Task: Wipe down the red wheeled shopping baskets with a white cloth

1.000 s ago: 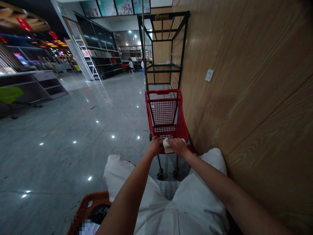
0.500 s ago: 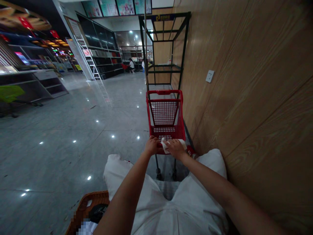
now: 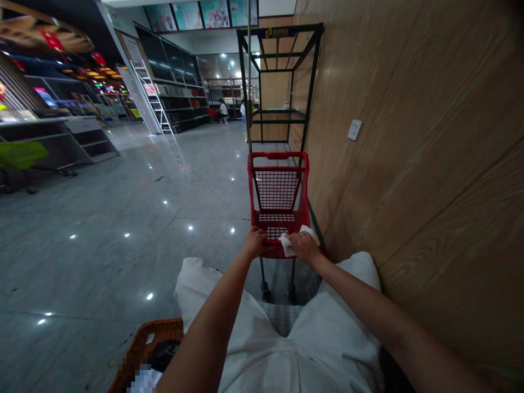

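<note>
Red plastic, by the look of it, forms the shopping cart (image 3: pixel 279 212), which stands on its wheels (image 3: pixel 266 293) at the centre of the frame, turned with one end toward the person. It should be stiff in the walls yet fairly light for its bulk, and apt to roll if pushed, so the solid near rim (image 3: pixel 272 251) seems a better hold than the thin mesh (image 3: pixel 277 188). The left grip (image 3: pixel 255 241) lies over the left corner of that rim, fingers bent (how firmly it closes I cannot tell, the underside being hidden). The right grip (image 3: pixel 304 244) holds a white cloth (image 3: pixel 287 248) at the right part of the same rim; the cloth looks soft, light and easily bunched, showing at the fingertips and again behind the knuckles, and is probably best held flat under the fingers. Around them, white trousers (image 3: pixel 286 360) fill the lower centre, and an orange-brown basket (image 3: pixel 139 333) with a black item (image 3: pixel 164 355) inside shows at the lower left. A wood-grain wall (image 3: pixel 409 164) with a socket (image 3: pixel 354 130) covers the right side. Beyond the cart, toward the upper centre, rises a dark metal rack (image 3: pixel 278 121). Glossy grey floor (image 3: pixel 123 267) spreads leftward, with a yellow-green trolley (image 3: pixel 22 155) at the left edge and a ladder (image 3: pixel 158 106) at the upper left.
</note>
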Action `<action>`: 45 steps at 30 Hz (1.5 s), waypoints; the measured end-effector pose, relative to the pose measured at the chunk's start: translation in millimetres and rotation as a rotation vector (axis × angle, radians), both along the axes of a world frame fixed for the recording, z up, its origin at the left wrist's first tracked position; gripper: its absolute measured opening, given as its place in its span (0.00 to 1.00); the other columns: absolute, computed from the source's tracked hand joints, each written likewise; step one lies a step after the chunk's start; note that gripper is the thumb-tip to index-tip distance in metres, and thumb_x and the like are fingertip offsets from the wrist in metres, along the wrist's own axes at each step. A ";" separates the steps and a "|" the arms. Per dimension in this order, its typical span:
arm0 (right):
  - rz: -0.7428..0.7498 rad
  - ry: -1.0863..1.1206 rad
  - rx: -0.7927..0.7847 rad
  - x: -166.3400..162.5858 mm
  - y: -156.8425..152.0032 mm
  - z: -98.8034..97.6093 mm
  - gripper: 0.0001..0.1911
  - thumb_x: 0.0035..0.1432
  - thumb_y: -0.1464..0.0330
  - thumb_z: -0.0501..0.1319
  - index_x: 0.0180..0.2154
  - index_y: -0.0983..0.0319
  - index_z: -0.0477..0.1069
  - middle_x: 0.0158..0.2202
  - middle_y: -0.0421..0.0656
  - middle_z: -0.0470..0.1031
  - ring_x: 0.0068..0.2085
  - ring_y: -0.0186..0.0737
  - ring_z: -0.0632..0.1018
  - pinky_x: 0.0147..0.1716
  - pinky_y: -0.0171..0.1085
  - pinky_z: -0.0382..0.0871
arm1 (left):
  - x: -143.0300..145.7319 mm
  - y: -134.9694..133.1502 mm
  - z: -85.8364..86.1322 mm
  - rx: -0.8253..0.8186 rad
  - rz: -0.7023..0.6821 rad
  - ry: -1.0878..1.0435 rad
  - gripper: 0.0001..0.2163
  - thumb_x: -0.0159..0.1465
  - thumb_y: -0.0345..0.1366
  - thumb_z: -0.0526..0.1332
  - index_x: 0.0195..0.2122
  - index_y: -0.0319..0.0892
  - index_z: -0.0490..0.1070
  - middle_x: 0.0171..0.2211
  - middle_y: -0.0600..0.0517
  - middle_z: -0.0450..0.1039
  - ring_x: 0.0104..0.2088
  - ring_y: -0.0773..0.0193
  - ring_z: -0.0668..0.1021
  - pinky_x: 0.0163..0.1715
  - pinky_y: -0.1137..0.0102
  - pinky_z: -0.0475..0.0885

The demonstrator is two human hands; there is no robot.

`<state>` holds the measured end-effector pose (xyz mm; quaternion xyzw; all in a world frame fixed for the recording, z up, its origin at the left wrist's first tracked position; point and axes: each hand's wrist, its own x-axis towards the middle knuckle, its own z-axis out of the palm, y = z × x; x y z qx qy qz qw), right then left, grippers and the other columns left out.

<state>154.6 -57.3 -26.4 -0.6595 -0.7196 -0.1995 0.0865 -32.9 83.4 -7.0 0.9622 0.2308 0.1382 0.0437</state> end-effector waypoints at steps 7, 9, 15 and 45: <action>0.010 0.021 -0.069 -51.7 25.1 4.4 0.19 0.64 0.68 0.52 0.55 0.64 0.62 0.45 0.51 0.73 0.43 0.45 0.73 0.43 0.42 0.62 | 0.3 -6.6 -1.0 -0.013 0.008 -0.004 0.08 0.55 0.36 0.64 0.36 0.41 0.76 0.38 0.47 0.75 0.43 0.57 0.70 0.51 0.62 0.61; 0.019 0.005 -0.087 -40.1 21.2 6.0 0.17 0.64 0.69 0.50 0.54 0.64 0.63 0.43 0.51 0.74 0.41 0.44 0.73 0.41 0.42 0.62 | -4.4 -4.5 3.2 -0.024 0.012 0.013 0.09 0.55 0.39 0.65 0.35 0.42 0.76 0.39 0.47 0.74 0.45 0.55 0.69 0.52 0.60 0.61; 0.094 -0.037 -0.031 19.2 -1.6 3.7 0.17 0.64 0.68 0.52 0.54 0.63 0.65 0.43 0.48 0.74 0.43 0.44 0.72 0.49 0.43 0.59 | -15.4 0.6 16.5 -0.063 0.080 0.041 0.10 0.54 0.44 0.66 0.32 0.43 0.75 0.40 0.46 0.73 0.51 0.51 0.67 0.59 0.47 0.50; 0.052 0.025 0.021 -11.1 -7.2 -1.5 0.22 0.61 0.68 0.56 0.57 0.61 0.62 0.47 0.49 0.73 0.45 0.45 0.72 0.49 0.44 0.62 | 13.0 -23.9 2.1 -0.040 -0.007 -0.029 0.14 0.51 0.48 0.67 0.29 0.43 0.76 0.30 0.49 0.73 0.37 0.58 0.71 0.45 0.62 0.61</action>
